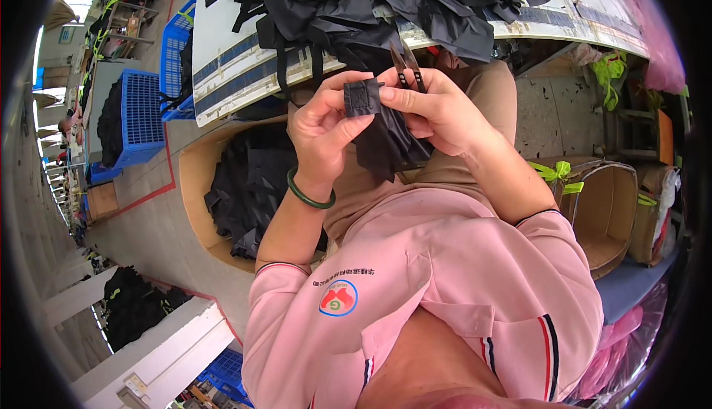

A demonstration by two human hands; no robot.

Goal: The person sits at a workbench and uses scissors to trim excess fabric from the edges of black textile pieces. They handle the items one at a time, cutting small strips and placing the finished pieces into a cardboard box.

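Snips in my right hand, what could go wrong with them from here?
Your right hand holds the snips with the blades apart while its thumb also meets the black fabric piece, so a slip might nick the cloth. Your left hand grips that piece close by, so it could be scratched if the blades swing over. The tips also point toward the black fabric pile on the table, where they might snag.
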